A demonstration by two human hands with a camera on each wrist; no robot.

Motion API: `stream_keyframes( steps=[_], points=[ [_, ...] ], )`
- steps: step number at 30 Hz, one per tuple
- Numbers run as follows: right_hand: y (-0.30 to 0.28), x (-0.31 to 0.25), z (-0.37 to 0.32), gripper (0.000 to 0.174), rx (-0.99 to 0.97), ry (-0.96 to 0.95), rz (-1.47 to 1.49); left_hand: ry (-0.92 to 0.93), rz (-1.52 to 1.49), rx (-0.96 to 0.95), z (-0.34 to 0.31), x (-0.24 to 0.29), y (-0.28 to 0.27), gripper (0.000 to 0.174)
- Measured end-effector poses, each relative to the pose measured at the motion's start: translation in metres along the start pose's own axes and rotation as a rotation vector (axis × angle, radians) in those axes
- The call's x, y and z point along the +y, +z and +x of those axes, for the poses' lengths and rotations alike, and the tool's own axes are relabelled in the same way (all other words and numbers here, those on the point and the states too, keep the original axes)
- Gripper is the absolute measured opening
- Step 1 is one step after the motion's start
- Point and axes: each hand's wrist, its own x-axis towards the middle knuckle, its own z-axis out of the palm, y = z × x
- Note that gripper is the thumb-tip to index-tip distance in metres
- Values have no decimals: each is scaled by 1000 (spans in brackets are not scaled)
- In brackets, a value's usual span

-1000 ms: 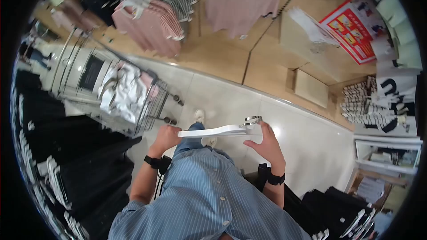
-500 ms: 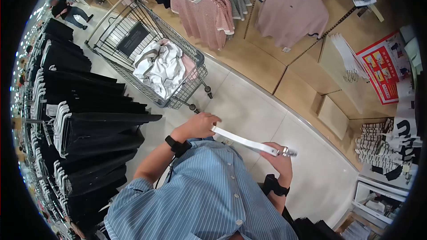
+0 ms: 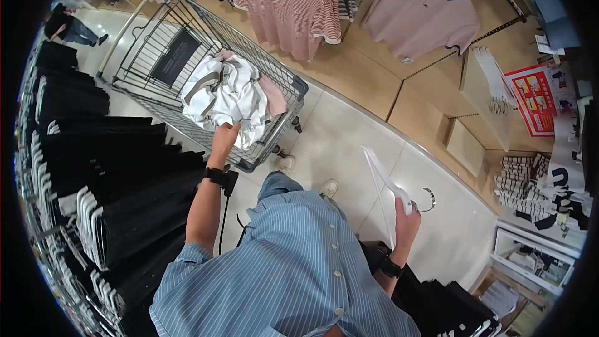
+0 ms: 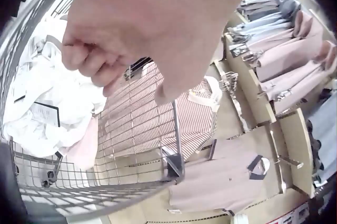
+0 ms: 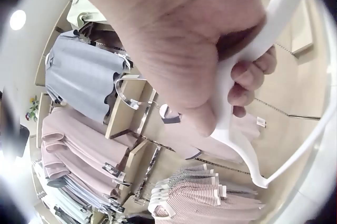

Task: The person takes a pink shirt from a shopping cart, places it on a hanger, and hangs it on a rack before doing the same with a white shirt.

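Note:
In the head view my left hand (image 3: pixel 224 143) is over the near side of the cart, beside the white clothes (image 3: pixel 246 97). Seen from the left wrist, that hand (image 4: pixel 142 29) has loosely curled fingers with the thumb apart and nothing visible between them; the white garments (image 4: pixel 50 103) lie beyond. My right hand (image 3: pixel 407 224) grips a white hanger (image 3: pixel 382 171) near its metal hook, off to the right. The right wrist view shows the hand's (image 5: pixel 184 50) fingers and thumb wrapped round the hanger (image 5: pixel 239 147). No garment hangs on it.
The wire cart (image 3: pixel 168 109) also holds pink cloth (image 3: pixel 272 95). Black garments (image 3: pixel 143 175) hang along the left. Striped shirts (image 3: pixel 287 19) and a pink polo (image 3: pixel 421 12) hang beyond the cart, above wooden shelving (image 3: pixel 418 112). A person stands far off at upper left.
My left hand has let go of the hanger and moved left to the cart. My right hand still holds the hanger, which has turned more upright, its hook pointing right.

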Motion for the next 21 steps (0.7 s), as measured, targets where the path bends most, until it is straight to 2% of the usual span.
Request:
stream_keyframes(
  steps=[1,2,4,5,7,9,10,12,15,17,18,19,21],
  points=[
    [7,-7,-5,40,6,-12,-10,-45,49,12,12,1,-2,44],
    [12,-15,-10,42,-12,20,-96,-55,63,-84,26,-4,-4,74],
    [17,-32,-23,46,-14,96,-258,110,272,-97,56,-50,9,73],
    [22,-23,-27,52,20,74,-254,227,351,-104,80,-65,30,73],
    [22,-22,-40,51,38,23,-198,269,533,-274,126,-95,58,74],
    [25,-29,-56,45,92,74,-275,146,450,-473,153,-104,76,62],
    [24,-49,-66,40,123,69,-231,86,387,-578,163,-108,88,56],
    [24,-47,-83,39,146,170,-184,-55,284,-789,177,-121,111,45],
    [26,-30,-109,35,208,262,-131,149,576,-693,196,-136,166,36],
    [31,-26,-124,33,228,353,-203,448,755,-803,198,-112,181,41],
    [34,-33,-132,31,229,381,-120,421,522,-692,196,-110,187,43],
    [38,-16,-140,31,190,398,-214,387,296,-576,191,-111,191,45],
    [46,-31,-150,33,182,447,-232,345,211,-641,188,-90,191,47]
  ],
)
